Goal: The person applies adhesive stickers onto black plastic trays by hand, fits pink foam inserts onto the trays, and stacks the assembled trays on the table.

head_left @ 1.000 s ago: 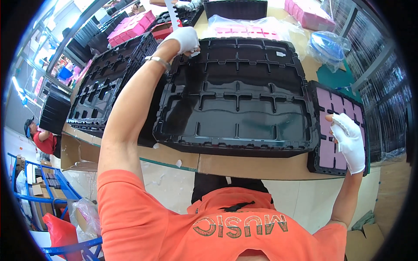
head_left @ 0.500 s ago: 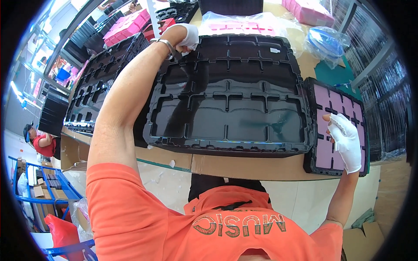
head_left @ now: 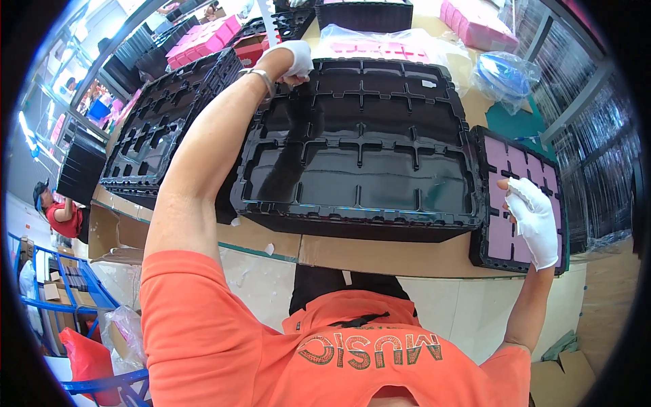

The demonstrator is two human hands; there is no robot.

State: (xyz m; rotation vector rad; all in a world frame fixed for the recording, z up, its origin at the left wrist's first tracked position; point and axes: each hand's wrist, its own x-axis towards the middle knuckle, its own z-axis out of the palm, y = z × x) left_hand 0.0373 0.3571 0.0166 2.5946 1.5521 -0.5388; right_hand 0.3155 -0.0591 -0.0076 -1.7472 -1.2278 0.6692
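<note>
A large black plastic tray (head_left: 346, 173) with moulded compartments tops a stack in front of me. At its far left edge my left hand (head_left: 297, 61), in a white glove with bare fingertips, is curled closed. Its fingertips touch the tray's rim area, and what they pinch, if anything, is hidden. To the right stands a smaller black tray (head_left: 480, 244) whose compartments hold pink foam-like pieces (head_left: 498, 227). Above it my right hand (head_left: 532, 220), gloved likewise, has its fingers bent inward and thumb toward them. I cannot make out anything in it.
More black trays (head_left: 159, 125) are stacked at left. Behind the large tray lie a plastic-wrapped pink piece (head_left: 380, 51) and a black stack (head_left: 366, 17). A bagged blue roll (head_left: 503, 73) sits at the far right, near a metal post (head_left: 576, 102). A person (head_left: 62, 211) stands far left.
The view has shifted slightly, and more of the large tray stack's front side shows. Both hands keep nearly the same places and poses over the trays.
</note>
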